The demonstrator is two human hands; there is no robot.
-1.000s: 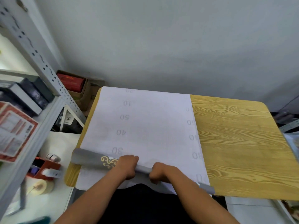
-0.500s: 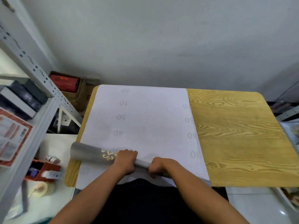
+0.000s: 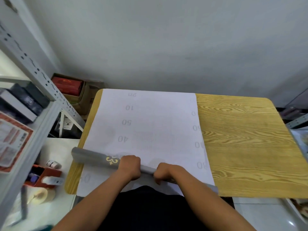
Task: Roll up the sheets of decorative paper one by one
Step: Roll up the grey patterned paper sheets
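Sheet (image 3: 146, 130) lies on surface (image 3: 246, 147) left half; roll (image 3: 93, 158) across its near edge; shelf (image 3: 25, 124) left of surface.

A white sheet (image 3: 150, 130) with faint printed numbers lies flat on the wood-grain surface (image 3: 246, 147), covering its left part. Across the near end of the sheet lies a grey roll (image 3: 93, 158) with a gold ornament, slanting from upper left to lower right. The left hand (image 3: 130, 167) and the right hand (image 3: 165, 172) both grip the roll near its middle, side by side, fingers curled over it. A metal shelf (image 3: 33, 114) stands at left
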